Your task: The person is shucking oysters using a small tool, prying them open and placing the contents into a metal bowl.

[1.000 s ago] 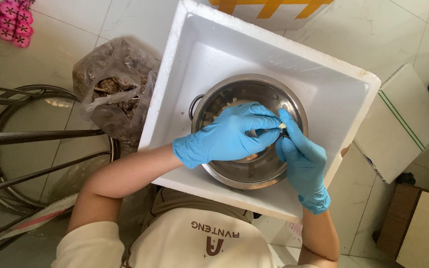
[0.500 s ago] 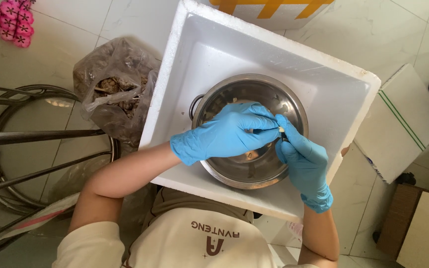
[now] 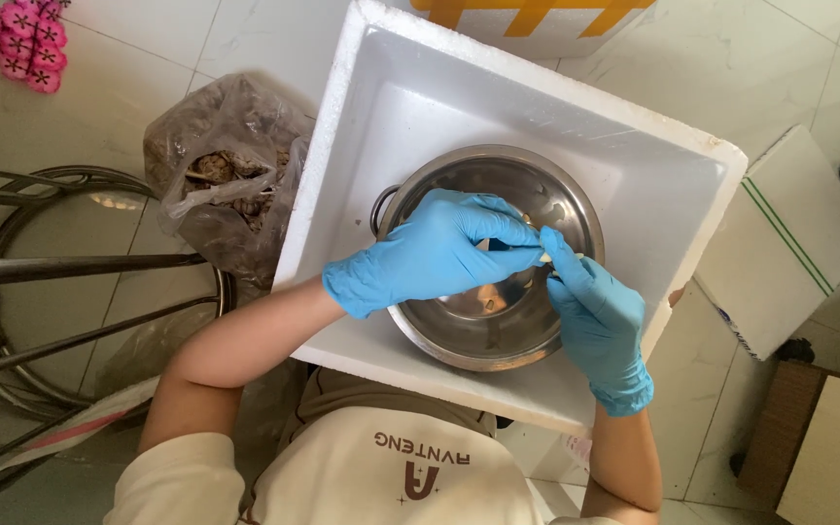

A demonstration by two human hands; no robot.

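Head cam, both gloved hands over steel bowl [image 3: 459,331], left hand [image 3: 430,258] shifted lower, right hand [image 3: 590,311] pinching small pale bit [image 3: 544,257], left grip unclear

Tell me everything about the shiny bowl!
The metal bowl is round, silvery and shiny, with a small handle on its left rim. It sits upright inside a white foam box. A few small pale bits lie in it. Two blue-gloved hands, left hand and right hand, work over it, hiding part.

- Wore thin blue disposable gloves on left hand [image 3: 430,255] and right hand [image 3: 597,326].
- Bare forearms.
- Cream short-sleeved shirt, dark printed emblem on chest.
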